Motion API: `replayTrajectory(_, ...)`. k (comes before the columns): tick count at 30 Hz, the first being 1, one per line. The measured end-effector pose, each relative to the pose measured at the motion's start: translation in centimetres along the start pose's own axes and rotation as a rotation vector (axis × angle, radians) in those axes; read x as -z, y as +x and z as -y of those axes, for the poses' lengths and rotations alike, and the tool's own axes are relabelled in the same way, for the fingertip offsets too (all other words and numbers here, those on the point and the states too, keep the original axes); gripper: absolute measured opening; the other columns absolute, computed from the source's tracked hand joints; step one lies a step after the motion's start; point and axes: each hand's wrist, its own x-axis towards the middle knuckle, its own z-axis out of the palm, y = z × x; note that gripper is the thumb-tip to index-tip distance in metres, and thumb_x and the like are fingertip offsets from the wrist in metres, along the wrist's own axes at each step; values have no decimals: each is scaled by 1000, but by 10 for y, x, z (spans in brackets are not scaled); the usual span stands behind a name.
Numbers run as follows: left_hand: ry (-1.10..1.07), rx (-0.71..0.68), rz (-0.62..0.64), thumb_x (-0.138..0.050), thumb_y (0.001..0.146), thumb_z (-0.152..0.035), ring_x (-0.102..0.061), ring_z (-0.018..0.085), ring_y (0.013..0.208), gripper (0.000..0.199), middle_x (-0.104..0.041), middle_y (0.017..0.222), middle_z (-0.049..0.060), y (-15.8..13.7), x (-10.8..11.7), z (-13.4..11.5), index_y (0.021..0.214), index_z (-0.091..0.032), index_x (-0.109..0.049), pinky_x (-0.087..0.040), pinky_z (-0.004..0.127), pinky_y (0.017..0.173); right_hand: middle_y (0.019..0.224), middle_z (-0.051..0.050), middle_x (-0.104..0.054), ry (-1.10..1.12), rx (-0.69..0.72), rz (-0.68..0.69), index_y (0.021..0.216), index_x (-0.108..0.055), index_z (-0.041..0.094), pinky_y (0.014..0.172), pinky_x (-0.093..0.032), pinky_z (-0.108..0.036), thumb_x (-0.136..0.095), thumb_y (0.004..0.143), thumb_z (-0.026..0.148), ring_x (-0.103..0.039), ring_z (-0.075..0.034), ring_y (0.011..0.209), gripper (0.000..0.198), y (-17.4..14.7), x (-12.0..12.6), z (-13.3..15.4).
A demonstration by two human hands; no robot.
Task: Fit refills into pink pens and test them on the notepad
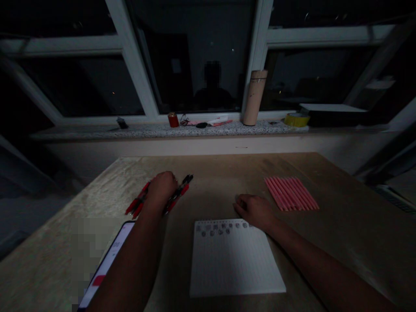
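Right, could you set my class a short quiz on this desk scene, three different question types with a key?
1. Which hand is at the red and black pens?
2. True or false: the pink sticks lie apart from the notepad.
3. Fill in the blank: the tall tan cylinder stands on the ____.

Key:
1. The left hand.
2. True.
3. Windowsill.
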Motion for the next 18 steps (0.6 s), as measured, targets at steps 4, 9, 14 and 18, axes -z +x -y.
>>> replayTrajectory(4,-34,219,18,-45,80,-41,-62,32,90,39,-66,100,20,9,-11,27,98,-13,-64,-46,36,70,75,-2,-65,7,8,-6,77,-58,20,56,-27,-23,-47,86,37,-56,-13,63,23,0,-1,-1)
replayTrajectory(9,-61,361,34,-46,78,-43,-61,35,93,41,-65,103,20,13,-21,36,101,-14,-64,-47,42,71,72,-1,-65,27,11,-14,74,-57,20,55,-26,-23,-47,85,36,-55,-12,62,22,1,-3,-2)
replayTrajectory(14,-69,405,82,-46,78,-40,-63,34,90,38,-66,102,20,16,-23,38,98,-14,-65,-47,41,71,72,-1,-64,37,12,-20,74,-57,20,55,-26,-23,-48,85,36,-55,-12,61,22,1,-4,-4)
replayTrajectory(18,-89,394,119,-47,77,-46,-62,35,91,42,-66,102,20,17,-24,45,97,-15,-66,-46,42,73,72,-1,-64,38,8,-23,75,-59,20,55,-27,-23,-48,85,35,-55,-12,61,21,1,-3,-4)
